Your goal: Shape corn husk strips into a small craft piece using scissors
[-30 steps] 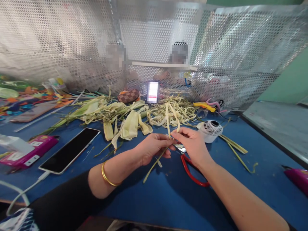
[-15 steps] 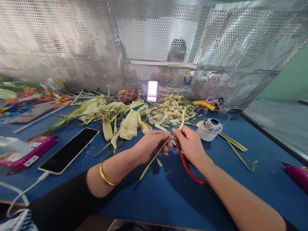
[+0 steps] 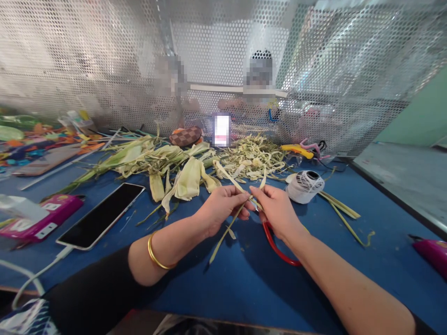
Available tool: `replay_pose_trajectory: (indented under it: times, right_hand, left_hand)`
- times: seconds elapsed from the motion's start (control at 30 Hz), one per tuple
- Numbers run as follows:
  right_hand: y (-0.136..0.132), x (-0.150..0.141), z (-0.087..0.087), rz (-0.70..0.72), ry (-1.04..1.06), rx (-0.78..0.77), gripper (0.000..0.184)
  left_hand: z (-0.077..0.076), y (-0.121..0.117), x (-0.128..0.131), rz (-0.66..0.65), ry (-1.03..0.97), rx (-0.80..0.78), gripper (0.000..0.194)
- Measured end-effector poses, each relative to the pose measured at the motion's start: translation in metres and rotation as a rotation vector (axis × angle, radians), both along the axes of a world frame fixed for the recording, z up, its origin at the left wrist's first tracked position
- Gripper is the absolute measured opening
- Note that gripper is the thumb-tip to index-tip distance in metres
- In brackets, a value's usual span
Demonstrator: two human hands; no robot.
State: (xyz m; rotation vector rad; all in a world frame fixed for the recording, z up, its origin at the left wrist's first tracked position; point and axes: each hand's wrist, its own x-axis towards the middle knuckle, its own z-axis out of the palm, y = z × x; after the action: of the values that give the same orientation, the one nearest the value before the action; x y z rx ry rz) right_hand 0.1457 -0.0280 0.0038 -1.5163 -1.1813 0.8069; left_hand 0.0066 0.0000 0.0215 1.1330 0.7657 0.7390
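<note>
Both hands meet over the blue table (image 3: 195,288), pinching narrow green-yellow corn husk strips (image 3: 223,244) that cross between the fingertips. My left hand (image 3: 223,207) grips them with thumb and fingers; one long strip hangs down below it toward the table. My right hand (image 3: 277,207) pinches the strips from the other side, and a pale strip end sticks up above its thumb. Under the right hand lie red-handled scissors (image 3: 279,249), their blades mostly hidden by the hand. Just right of that hand stands a white thread spool (image 3: 305,187).
Whole corn husks (image 3: 188,179) and a heap of shredded strips (image 3: 256,156) lie behind the hands. A phone (image 3: 101,216) on a cable and a magenta power strip (image 3: 52,218) are at left. Loose stalks (image 3: 340,204) lie right. A perforated metal screen (image 3: 216,46) stands behind.
The hanging strip's lower end has swung slightly right. A pale strip now shows more plainly rising up and left from the fingers. Both hands stay nearly in place, still pinching.
</note>
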Motion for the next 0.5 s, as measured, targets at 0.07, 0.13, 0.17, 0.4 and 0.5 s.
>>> replay_pose_trajectory:
  times: [0.07, 0.13, 0.17, 0.4, 0.5]
  right_hand:
    - [0.001, 0.0, -0.001, 0.002, -0.024, 0.004, 0.04]
    - [0.0, 0.0, -0.001, 0.017, -0.061, 0.012, 0.039]
    - [0.0, 0.0, 0.0, 0.025, -0.079, 0.018, 0.038]
    - [-0.004, -0.002, 0.004, 0.069, 0.023, 0.04, 0.036]
    - [-0.004, 0.0, 0.009, 0.101, 0.067, 0.039, 0.036]
  left_hand:
    - [0.0, 0.0, 0.0, 0.005, 0.017, -0.02, 0.015]
    - [0.0, -0.001, 0.0, 0.014, 0.048, -0.041, 0.014]
    - [0.0, -0.001, 0.001, 0.018, 0.064, -0.054, 0.015]
    - [-0.001, -0.001, 0.001, 0.055, 0.047, -0.062, 0.018]
    - [0.003, 0.001, -0.001, 0.094, 0.006, -0.09, 0.015]
